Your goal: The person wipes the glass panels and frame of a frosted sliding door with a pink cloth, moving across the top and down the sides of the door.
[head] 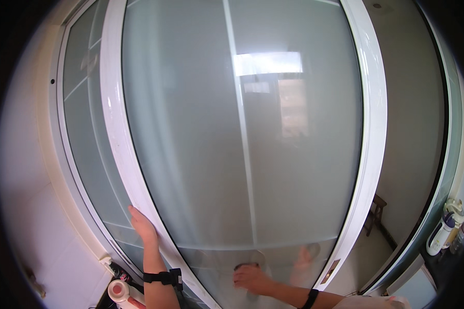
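Note:
A sliding door panel of frosted glass (201, 127) in a white frame (118, 104) stands right in front of me. My left hand (142, 224) is at the left upright of that frame, its fingers along the edge. Low on the panel, my right hand (251, 279) is against the glass, with fingers curled around a small dark object (247, 265). Most of that object is hidden by the hand, so I cannot tell what it is. A reflection of the hand shows in the glass to the right.
Another frosted panel (77, 116) stands behind on the left. Past the door's right edge, a doorway shows a wooden stool (377, 206) on the floor. Bottles (440, 233) stand at far right. A white and red container (120, 291) and a dark bottle (120, 272) are at lower left.

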Demonstrator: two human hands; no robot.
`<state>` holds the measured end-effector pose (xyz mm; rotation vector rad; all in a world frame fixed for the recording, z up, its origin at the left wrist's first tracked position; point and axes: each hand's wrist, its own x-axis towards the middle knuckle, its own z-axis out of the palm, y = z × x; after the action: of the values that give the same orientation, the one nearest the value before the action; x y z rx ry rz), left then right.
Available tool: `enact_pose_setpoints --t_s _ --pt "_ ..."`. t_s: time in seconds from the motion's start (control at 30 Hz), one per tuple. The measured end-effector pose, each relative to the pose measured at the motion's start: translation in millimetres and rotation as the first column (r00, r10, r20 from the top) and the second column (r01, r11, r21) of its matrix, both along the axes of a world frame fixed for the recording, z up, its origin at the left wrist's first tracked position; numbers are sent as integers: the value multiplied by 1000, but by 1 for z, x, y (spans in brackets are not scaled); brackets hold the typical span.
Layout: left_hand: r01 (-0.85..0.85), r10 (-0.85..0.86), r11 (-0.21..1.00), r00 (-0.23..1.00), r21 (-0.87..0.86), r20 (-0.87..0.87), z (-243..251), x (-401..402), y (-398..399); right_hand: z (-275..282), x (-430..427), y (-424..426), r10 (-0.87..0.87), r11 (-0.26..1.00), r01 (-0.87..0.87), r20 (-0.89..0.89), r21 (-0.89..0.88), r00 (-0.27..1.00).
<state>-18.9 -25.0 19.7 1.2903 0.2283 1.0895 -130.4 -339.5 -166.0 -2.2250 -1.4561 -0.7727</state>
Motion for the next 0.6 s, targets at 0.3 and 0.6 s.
enact_pose_setpoints --t_s 0.3,0.6 --pt "9 -8 999 1000 -34 26 -3 4 -2 279 -9 -12 -437 791 48 507 610 743" --pt "-139 138 988 990 72 11 -3 7 -6 235 18 13 -476 830 143 550 540 687"
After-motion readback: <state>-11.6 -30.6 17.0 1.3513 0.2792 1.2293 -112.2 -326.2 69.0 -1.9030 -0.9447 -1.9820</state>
